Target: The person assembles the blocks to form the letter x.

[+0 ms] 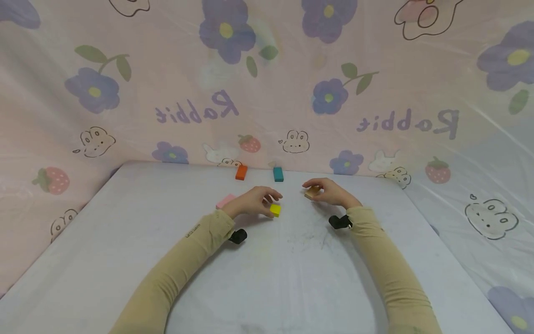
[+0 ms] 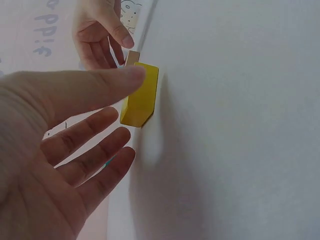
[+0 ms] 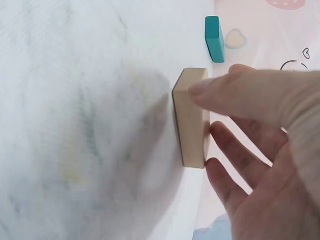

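Head view: over the white table (image 1: 267,283), the left hand (image 1: 255,201) pinches a yellow block (image 1: 275,210) and the right hand (image 1: 329,192) grips a tan block (image 1: 309,194), the two well apart. Only here appear the orange block (image 1: 241,172) and the pink block (image 1: 225,201), the latter partly behind the left wrist. Left wrist view: the thumb lies on the yellow block, whose slanted corner shows (the index fingertip is hidden); three fingers stand clear. Right wrist view: thumb on the tan block's long face; a teal block (image 3: 214,39) lies beyond.
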A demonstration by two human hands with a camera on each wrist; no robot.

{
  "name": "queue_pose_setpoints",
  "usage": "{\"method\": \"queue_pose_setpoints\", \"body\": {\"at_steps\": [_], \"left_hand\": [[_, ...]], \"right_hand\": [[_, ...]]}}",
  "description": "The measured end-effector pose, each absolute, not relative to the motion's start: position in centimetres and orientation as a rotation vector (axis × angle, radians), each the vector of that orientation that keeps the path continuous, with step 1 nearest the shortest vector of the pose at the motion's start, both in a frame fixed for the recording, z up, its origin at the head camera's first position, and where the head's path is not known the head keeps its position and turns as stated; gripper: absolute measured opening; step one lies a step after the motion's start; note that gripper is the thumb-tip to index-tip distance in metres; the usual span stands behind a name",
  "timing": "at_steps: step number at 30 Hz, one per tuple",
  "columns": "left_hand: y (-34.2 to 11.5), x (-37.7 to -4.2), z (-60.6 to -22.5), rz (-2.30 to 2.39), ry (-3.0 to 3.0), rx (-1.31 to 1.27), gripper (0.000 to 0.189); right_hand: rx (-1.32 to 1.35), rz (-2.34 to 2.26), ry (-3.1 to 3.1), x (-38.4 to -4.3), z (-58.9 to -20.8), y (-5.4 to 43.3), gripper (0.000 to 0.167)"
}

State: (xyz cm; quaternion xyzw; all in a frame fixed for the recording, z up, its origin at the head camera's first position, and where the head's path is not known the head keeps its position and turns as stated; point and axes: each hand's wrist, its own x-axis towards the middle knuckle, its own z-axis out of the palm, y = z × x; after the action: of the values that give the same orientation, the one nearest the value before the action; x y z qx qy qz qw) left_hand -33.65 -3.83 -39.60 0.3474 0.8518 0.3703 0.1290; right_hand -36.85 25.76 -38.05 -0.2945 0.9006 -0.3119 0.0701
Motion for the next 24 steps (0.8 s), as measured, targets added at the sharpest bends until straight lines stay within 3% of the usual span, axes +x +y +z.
{"method": "queue_pose_setpoints", "body": {"at_steps": [24], "left_hand": [[-3.52, -33.48, -39.69, 1.077, 2.490, 0.948, 0.042]], "right_hand": [[-0.870, -0.902, 2.744, -37.79, -38.69, 25.99, 0.039]]}}
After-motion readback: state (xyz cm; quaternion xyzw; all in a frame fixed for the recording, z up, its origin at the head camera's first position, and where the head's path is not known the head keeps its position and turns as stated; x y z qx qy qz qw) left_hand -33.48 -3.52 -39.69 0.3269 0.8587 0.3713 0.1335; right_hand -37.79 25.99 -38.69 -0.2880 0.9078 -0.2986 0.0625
